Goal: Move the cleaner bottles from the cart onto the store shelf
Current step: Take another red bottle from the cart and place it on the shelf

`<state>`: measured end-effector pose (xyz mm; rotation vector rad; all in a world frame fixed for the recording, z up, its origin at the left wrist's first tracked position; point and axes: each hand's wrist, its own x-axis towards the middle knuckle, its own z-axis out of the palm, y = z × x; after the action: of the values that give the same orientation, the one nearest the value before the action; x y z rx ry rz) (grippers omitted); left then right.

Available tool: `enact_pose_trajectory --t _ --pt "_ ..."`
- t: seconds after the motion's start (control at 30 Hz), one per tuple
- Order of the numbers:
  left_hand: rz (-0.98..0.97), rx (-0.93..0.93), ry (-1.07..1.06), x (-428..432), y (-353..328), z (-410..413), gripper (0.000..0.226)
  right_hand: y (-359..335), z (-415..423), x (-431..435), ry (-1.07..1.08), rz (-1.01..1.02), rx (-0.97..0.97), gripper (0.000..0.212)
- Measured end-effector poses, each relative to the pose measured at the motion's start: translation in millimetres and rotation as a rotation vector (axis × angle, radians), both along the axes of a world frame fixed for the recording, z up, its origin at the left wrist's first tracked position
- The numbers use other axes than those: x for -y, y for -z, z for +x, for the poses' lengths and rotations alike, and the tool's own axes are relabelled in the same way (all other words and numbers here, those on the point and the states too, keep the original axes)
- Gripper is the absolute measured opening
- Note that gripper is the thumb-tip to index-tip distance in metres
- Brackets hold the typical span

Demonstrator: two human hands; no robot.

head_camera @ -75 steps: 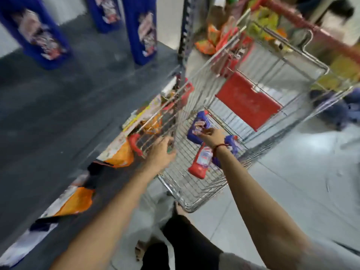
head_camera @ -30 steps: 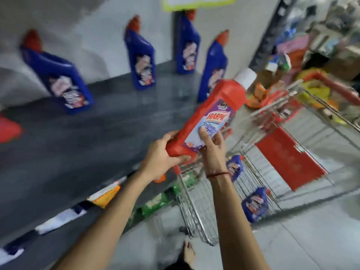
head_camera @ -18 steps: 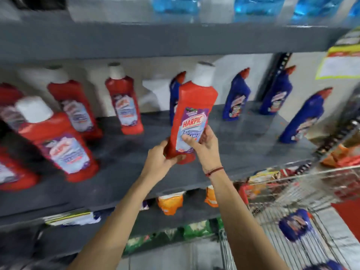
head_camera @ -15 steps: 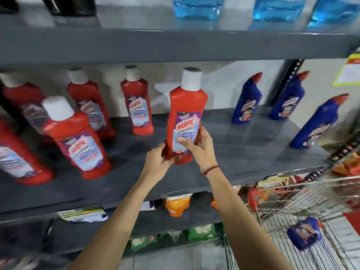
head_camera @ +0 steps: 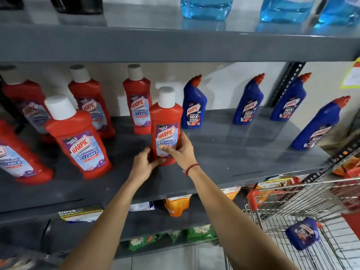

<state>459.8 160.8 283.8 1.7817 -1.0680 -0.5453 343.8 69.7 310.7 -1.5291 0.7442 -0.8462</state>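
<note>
A red cleaner bottle (head_camera: 166, 117) with a white cap stands upright on the grey store shelf (head_camera: 233, 152), between the red bottles on the left and the blue ones on the right. My left hand (head_camera: 144, 165) grips its base from the left. My right hand (head_camera: 182, 151) wraps its lower right side, fingers across the label. At the lower right, a blue cleaner bottle (head_camera: 303, 232) lies on its side in the wire cart (head_camera: 272, 195).
Several red bottles (head_camera: 78, 137) fill the shelf's left half and several blue bottles (head_camera: 248, 102) line its right. Blue liquid containers (head_camera: 206, 6) sit on the shelf above. Orange packets (head_camera: 176, 205) and green packets lie on lower shelves.
I lifted the red bottle out of the cart, turned to the shelf, and brought it down upright onto the shelf; half a second ago it was still slightly higher and nearer me.
</note>
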Motion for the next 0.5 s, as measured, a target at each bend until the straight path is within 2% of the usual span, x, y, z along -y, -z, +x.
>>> enact_pose_trajectory --t 0.2,0.3,0.37,0.43,0.5 --pt "0.035 0.041 -0.063 -1.7 -0.6 -6.9 0.057 3.7 -10.6 -0.9 -0.03 -0.011 -0.059 0.061" --pt "-0.013 0.039 -0.187 -6.7 -4.3 -15.7 0.062 -3.1 -37.9 3.9 0.053 0.058 0.021 0.065" --pt "-0.117 0.019 -0.325 -11.6 -8.0 -27.6 0.06 -11.5 -71.7 13.0 0.153 0.092 0.128 0.059" --pt "-0.261 -0.003 -0.423 -13.5 -13.0 -51.5 0.047 -16.3 -116.3 22.9 0.239 0.095 0.197 0.045" --pt "-0.366 0.019 -0.403 -7.4 -17.8 -88.9 0.034 -16.0 -165.0 30.4 0.354 0.109 0.247 0.032"
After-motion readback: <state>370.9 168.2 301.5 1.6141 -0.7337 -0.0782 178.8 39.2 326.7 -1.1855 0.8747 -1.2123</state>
